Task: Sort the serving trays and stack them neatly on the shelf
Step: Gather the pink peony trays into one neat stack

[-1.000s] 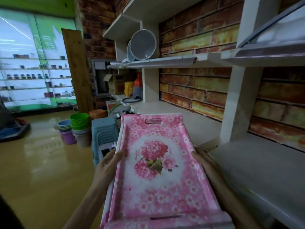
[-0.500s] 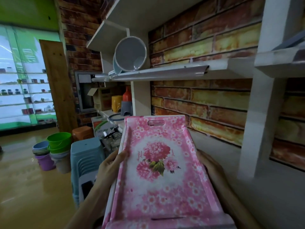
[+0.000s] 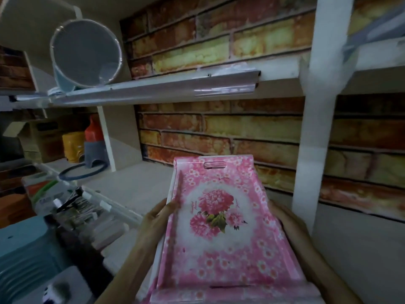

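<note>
A pink serving tray (image 3: 219, 233) with a flower print and slotted handles fills the lower middle of the view, its long side pointing away from me. A white edge under its left side suggests more trays stacked beneath it. My left hand (image 3: 157, 218) grips the left rim, and my right hand (image 3: 287, 222) holds the right rim, with its fingers hidden under the tray. The tray hovers above the grey lower shelf (image 3: 140, 187), its far end close to the brick back wall.
A white upright post (image 3: 315, 128) stands just right of the tray. The upper shelf (image 3: 153, 88) carries a round grey basin (image 3: 85, 53). At the left are a blue ring (image 3: 83, 172), boxes, small packaged goods and blue stacked stools (image 3: 24, 249).
My view has swung right and closer to the shelves; the shop floor and buckets are out of sight. The tray, held in both hands, now reaches over the lower shelf.
</note>
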Action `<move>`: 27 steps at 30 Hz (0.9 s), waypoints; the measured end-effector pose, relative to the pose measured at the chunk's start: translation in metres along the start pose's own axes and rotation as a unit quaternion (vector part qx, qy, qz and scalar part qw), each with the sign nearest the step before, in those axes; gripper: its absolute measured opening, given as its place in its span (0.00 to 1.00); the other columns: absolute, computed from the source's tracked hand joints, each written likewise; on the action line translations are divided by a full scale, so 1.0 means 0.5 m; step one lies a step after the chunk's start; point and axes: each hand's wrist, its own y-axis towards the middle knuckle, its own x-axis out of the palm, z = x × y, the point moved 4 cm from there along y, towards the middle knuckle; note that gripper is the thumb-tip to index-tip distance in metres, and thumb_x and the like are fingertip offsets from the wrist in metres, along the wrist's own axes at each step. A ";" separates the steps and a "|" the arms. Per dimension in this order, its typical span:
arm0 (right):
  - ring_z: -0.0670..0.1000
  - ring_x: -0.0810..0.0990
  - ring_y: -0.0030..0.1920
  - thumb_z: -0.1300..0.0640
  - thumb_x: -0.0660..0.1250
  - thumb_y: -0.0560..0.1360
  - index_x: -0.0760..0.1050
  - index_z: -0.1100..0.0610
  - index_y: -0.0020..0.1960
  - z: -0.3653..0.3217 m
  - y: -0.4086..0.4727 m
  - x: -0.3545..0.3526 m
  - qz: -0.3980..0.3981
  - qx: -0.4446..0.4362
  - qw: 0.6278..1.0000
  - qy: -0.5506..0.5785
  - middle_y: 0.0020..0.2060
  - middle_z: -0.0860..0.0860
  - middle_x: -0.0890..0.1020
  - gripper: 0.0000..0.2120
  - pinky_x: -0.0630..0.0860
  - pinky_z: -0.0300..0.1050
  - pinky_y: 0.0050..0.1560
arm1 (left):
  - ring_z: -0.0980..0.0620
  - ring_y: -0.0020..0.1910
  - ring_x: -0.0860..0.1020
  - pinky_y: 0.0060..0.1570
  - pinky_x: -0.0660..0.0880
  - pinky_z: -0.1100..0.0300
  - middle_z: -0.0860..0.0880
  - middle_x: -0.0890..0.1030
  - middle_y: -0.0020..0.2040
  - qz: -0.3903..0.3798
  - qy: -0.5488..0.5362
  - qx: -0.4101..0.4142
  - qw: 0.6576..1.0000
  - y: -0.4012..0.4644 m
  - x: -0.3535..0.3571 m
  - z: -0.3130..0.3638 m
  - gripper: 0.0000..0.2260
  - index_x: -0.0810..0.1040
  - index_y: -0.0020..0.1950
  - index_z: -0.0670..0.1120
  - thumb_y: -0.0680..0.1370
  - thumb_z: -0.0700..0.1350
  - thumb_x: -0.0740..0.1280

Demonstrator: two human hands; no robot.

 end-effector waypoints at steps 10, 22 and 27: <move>0.54 0.84 0.53 0.39 0.76 0.65 0.81 0.47 0.58 0.075 0.109 0.005 0.125 0.070 0.989 0.044 0.51 0.49 0.86 0.25 0.78 0.54 0.58 | 0.56 0.38 0.85 0.34 0.79 0.67 0.51 0.87 0.42 -0.121 0.027 -0.014 0.992 0.271 0.072 -0.051 0.07 0.85 0.49 0.51 0.75 0.50 0.70; 0.50 0.85 0.43 0.50 0.72 0.73 0.80 0.52 0.57 0.116 0.163 0.028 0.280 0.054 0.958 0.033 0.43 0.48 0.86 0.14 0.77 0.41 0.40 | 0.51 0.39 0.86 0.40 0.79 0.59 0.50 0.87 0.39 -0.215 0.017 -0.085 0.973 0.448 0.138 -0.122 0.08 0.85 0.49 0.50 0.73 0.50 0.72; 0.51 0.86 0.44 0.50 0.71 0.73 0.81 0.52 0.57 0.129 0.169 0.023 0.292 0.057 0.954 0.035 0.43 0.49 0.88 0.14 0.78 0.43 0.42 | 0.48 0.44 0.86 0.48 0.80 0.54 0.48 0.87 0.43 -0.239 0.017 -0.100 0.966 0.475 0.158 -0.146 0.11 0.85 0.52 0.48 0.72 0.52 0.73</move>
